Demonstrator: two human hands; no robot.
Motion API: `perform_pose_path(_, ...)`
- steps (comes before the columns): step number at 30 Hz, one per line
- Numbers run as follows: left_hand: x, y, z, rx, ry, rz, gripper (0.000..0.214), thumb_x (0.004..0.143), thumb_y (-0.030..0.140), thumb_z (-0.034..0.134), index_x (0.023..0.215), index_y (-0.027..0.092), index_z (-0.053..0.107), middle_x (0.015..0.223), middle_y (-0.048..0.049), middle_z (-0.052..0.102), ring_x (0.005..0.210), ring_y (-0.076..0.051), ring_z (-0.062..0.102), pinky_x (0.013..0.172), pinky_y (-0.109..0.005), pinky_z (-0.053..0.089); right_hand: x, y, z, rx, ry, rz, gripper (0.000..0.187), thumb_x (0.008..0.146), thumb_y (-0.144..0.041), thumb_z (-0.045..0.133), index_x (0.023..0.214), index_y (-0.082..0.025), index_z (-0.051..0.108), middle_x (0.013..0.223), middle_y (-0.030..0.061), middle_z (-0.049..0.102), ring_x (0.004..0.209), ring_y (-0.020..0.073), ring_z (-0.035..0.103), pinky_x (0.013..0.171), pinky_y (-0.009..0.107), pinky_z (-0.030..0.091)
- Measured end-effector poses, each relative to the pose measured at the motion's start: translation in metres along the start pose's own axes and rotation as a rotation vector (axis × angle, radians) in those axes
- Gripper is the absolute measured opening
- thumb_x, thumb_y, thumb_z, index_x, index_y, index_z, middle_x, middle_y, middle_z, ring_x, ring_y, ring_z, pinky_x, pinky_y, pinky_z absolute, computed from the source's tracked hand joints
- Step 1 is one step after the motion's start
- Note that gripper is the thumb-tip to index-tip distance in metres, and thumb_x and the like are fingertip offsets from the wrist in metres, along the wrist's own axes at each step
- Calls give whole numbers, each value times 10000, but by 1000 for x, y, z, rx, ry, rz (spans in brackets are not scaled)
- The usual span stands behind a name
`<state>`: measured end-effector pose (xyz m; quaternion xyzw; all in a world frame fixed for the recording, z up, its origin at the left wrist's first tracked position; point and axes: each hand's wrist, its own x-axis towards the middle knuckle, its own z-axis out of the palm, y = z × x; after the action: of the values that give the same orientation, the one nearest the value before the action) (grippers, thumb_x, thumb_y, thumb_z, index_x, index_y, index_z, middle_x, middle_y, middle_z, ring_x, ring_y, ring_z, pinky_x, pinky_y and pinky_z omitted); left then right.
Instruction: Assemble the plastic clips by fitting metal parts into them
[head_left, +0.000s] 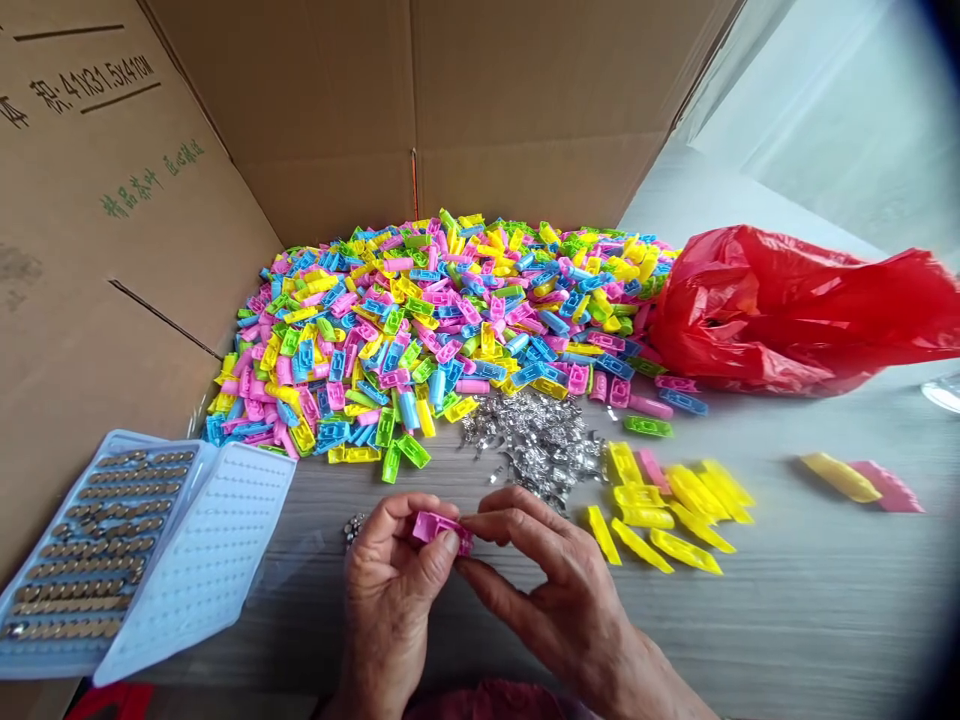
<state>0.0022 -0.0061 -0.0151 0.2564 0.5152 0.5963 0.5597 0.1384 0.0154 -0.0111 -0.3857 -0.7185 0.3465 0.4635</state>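
My left hand (390,590) pinches a small pink plastic piece (439,528) between thumb and fingers, low in the middle of the view. My right hand (551,590) meets it from the right, thumb and forefinger closed on the same pink piece. Just behind the hands lies a heap of small shiny metal clips (536,440). A few tiny metal bits (352,527) lie by my left hand. Behind that spreads a big pile of pink, blue, yellow and green plastic pieces (442,320).
Several yellow pieces (667,510) lie right of my hands. A tray of button cells (90,545) with an opened clear lid (202,560) sits at left. A red plastic bag (787,310) lies at right. Cardboard box walls (337,100) stand behind and left. A yellow and a pink piece (862,480) rest far right.
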Motion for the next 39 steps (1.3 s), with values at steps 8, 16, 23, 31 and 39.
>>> perform_pose_path(8, -5, 3, -4, -85, -140, -65, 252, 762, 264, 732, 1009, 253, 683, 983, -33, 749, 915, -166, 671, 834, -235, 500, 4, -2, -4, 45, 26, 93, 64, 785, -161, 697, 844, -171, 674, 697, -8, 560, 636, 118, 574, 572, 207, 482)
perform_pose_path(16, -3, -2, -26, 281, -74, 181, 357, 763, 192, 712, 1098, 302, 656, 1134, -53, 668, 932, -193, 648, 690, -215, 552, -9, 17, -17, -245, -56, 82, 119, 847, -155, 618, 946, -195, 669, 845, 51, 610, 757, 186, 564, 656, 318, 469)
perform_pose_path(23, 1, 2, -35, 563, -101, 306, 247, 778, 182, 680, 1012, 260, 686, 938, -42, 700, 729, -155, 665, 635, -218, 553, -17, 30, -4, -483, -64, 71, 95, 769, -156, 707, 824, -233, 699, 837, 44, 610, 768, 217, 506, 661, 350, 376)
perform_pose_path(31, -16, 19, -62, 720, 27, 472, 142, 817, 141, 615, 876, 253, 679, 791, 20, 661, 630, -116, 643, 567, -185, 528, -20, 40, -12, -539, -136, 19, 128, 779, -279, 714, 905, -262, 705, 862, 47, 613, 815, 235, 526, 697, 361, 372)
perform_pose_path(39, -19, 27, -97, 1045, 120, 769, 134, 780, 58, 621, 817, 178, 669, 727, 1, 681, 658, -101, 656, 653, -144, 516, 24, 7, -1, -454, -267, -174, 146, 895, -187, 569, 850, -232, 700, 768, 29, 609, 759, 180, 505, 702, 332, 340)
